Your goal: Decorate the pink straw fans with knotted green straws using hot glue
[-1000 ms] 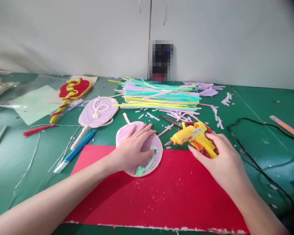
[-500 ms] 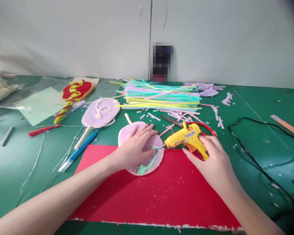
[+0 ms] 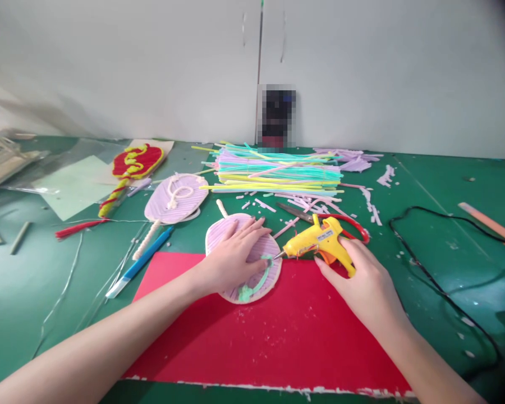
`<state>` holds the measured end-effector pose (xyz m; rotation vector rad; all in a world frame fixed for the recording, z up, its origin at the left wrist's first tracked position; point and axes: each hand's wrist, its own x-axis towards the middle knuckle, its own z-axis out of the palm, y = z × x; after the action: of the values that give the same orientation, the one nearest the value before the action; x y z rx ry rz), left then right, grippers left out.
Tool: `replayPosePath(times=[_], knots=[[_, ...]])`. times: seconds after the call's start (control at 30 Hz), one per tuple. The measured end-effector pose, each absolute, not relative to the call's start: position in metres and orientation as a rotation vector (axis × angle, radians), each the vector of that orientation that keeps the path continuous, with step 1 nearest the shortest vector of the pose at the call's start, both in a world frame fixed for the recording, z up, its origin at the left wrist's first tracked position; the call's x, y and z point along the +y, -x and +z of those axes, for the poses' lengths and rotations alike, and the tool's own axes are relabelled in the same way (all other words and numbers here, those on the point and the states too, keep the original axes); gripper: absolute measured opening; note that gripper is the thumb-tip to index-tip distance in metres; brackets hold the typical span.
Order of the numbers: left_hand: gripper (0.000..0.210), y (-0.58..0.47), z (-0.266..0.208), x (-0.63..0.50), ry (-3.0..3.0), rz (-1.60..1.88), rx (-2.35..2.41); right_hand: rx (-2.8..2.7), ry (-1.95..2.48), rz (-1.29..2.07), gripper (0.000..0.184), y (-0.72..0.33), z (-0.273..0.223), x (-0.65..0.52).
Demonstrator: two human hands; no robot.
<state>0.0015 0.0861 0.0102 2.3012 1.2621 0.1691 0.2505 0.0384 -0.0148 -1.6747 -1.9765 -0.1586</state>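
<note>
- The left hand (image 3: 231, 259) lies flat across the purple fan (image 3: 261, 247), fingers stretched out and slightly spread, pressing down on it rather than gripping.
- And the fan itself? It sits front and centre, its lower part on the red board (image 3: 286, 336), its upper part reaching past the board's far edge, short stem pointing away.
- A green strip (image 3: 246, 293) curves along its near right side, the left thumb right by the strip's upper end.
- Over to the right hand (image 3: 364, 275): fingers curled around the handle of the yellow glue gun (image 3: 310, 241), nozzle aimed left at the fan's right edge; whether it touches, I can't tell.
- Just behind the gun, scissors (image 3: 294, 212) lie open on the green counter (image 3: 437, 182).
- Further back, a thick bundle of pipe cleaners (image 3: 278, 173); left of that, a second purple fan (image 3: 174, 210) with a white curl.
</note>
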Motion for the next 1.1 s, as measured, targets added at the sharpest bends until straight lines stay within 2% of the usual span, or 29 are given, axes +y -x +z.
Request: replayPosePath(times=[1.1], knots=[[0.055,-0.0005,0.0153,0.0873,-2.258,0.126,1.235,-1.963,1.620,0.112,0.026,-0.2532,-0.0114,0.0418]])
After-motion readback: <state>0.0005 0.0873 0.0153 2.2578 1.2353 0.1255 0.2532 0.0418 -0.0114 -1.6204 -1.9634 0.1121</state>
